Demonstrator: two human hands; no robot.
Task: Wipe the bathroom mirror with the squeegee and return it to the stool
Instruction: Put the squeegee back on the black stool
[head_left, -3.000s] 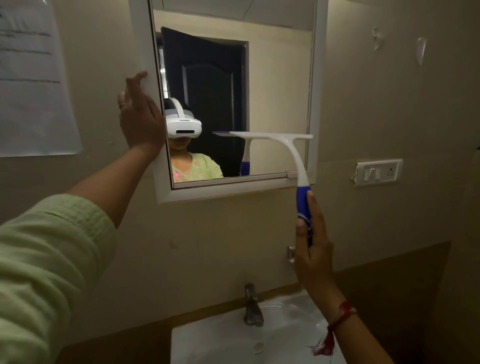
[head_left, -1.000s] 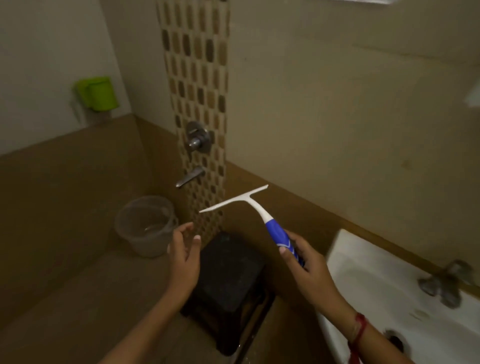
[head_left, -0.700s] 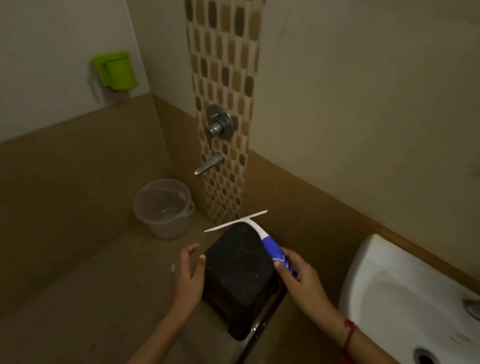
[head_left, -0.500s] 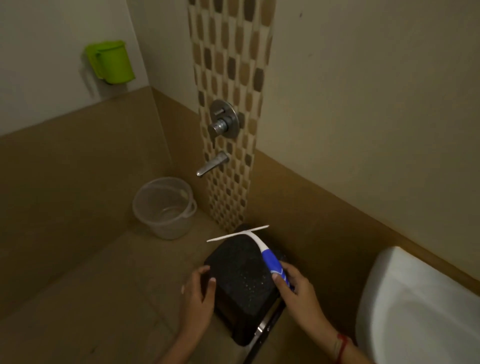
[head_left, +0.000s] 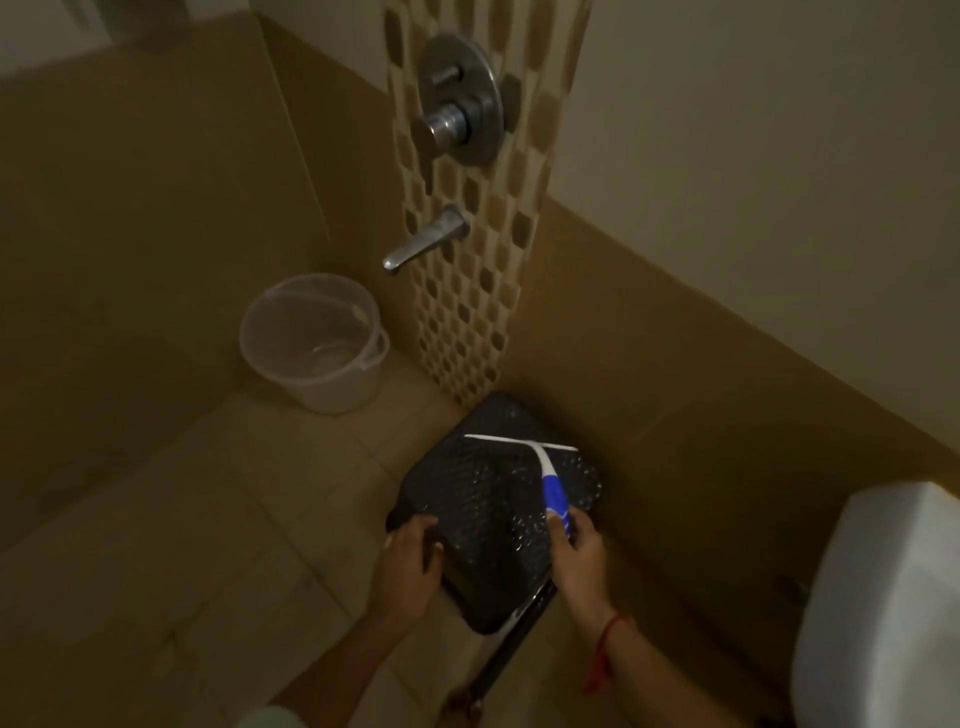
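A black perforated stool (head_left: 488, 499) stands on the floor against the brown wall. The squeegee (head_left: 540, 465), with a white blade and blue handle, lies low over the stool's top, blade at the far side; whether it touches the seat I cannot tell. My right hand (head_left: 576, 551) grips the blue handle at its near end. My left hand (head_left: 408, 564) is curled around the stool's near left edge. The mirror is out of view.
A translucent bucket (head_left: 317, 340) stands on the tiled floor at the back left. A metal spout (head_left: 423, 241) and shower valve (head_left: 457, 98) stick out of the mosaic strip above the stool. The white washbasin (head_left: 883, 587) juts in at the right.
I turned from the mirror to the floor corner. My right hand lowered the squeegee onto the stool's top, and my left hand moved in and closed on the stool's edge.
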